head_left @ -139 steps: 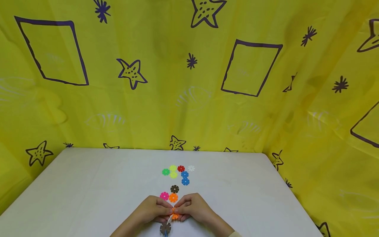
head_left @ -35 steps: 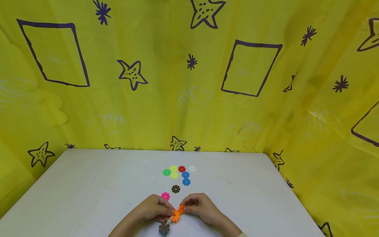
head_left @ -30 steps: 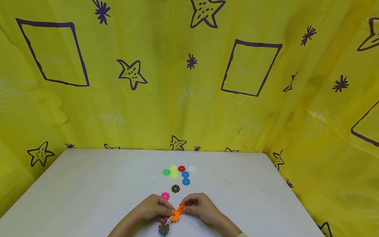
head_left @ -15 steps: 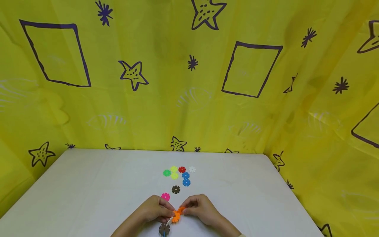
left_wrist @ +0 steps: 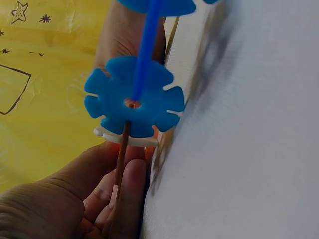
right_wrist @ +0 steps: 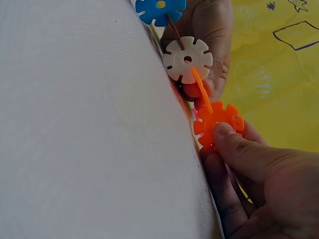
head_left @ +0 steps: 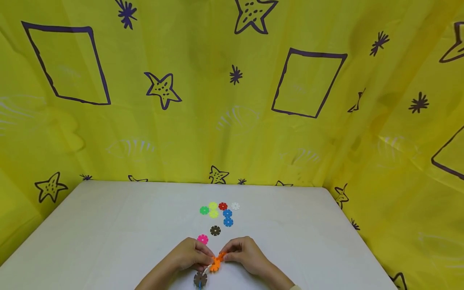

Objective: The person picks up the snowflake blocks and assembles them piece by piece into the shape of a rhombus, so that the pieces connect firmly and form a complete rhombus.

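Note:
A chain of notched plastic discs hangs between my hands, low in the head view. My left hand (head_left: 190, 254) pinches the chain at an orange disc (head_left: 215, 266), beside a white disc (right_wrist: 201, 56). My right hand (head_left: 244, 257) pinches the end orange disc (right_wrist: 219, 113) between thumb and fingers. The two orange discs are joined at an angle. Beyond the white one come a brown disc (head_left: 200, 278) and a blue disc (left_wrist: 112, 97). Another blue disc (left_wrist: 174, 7) is cut off at the top of the left wrist view. Fingers partly hide the joints.
Loose discs lie flat on the white table (head_left: 108, 225): pink (head_left: 202, 239) close to my left hand, dark brown (head_left: 215, 230), green (head_left: 204, 210), red (head_left: 222, 206), white (head_left: 235, 206), two yellow (head_left: 213, 214) and two blue (head_left: 228, 222). A yellow patterned curtain (head_left: 203, 133) surrounds the table.
The loose orange disc beside the pink one has left the table, and a second orange disc now sits on the chain. My right hand moved slightly right; lately both hands barely shift.

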Demonstrator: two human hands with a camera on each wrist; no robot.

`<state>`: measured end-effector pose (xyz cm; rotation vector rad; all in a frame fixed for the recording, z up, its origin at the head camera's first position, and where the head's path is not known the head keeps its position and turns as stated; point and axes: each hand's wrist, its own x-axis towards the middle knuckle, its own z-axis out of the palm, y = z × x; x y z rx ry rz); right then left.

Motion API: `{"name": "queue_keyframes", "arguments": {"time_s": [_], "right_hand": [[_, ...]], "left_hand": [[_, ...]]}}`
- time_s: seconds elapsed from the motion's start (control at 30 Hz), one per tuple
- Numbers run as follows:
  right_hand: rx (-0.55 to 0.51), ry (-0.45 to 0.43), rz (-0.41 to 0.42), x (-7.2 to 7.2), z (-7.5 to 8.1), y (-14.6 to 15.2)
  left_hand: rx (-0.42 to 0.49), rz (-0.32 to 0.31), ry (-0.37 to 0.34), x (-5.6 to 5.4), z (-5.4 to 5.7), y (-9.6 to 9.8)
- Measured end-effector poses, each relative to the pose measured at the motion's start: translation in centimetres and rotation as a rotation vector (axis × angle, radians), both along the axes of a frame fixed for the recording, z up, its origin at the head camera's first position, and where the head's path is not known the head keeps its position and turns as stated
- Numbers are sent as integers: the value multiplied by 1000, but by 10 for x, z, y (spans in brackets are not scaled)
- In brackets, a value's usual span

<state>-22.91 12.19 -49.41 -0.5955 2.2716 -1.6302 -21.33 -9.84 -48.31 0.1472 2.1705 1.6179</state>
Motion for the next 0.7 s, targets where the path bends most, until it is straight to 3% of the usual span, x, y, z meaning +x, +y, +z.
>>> {"name": "queue_keyframes", "arguments": {"time_s": [0.33, 0.7], "right_hand": [[8, 43, 17, 1, 1, -3], [1, 6, -6, -1, -2, 2]], "left_hand": [[6, -6, 5, 0, -1, 1], [12, -42, -34, -3, -1, -4]]}}
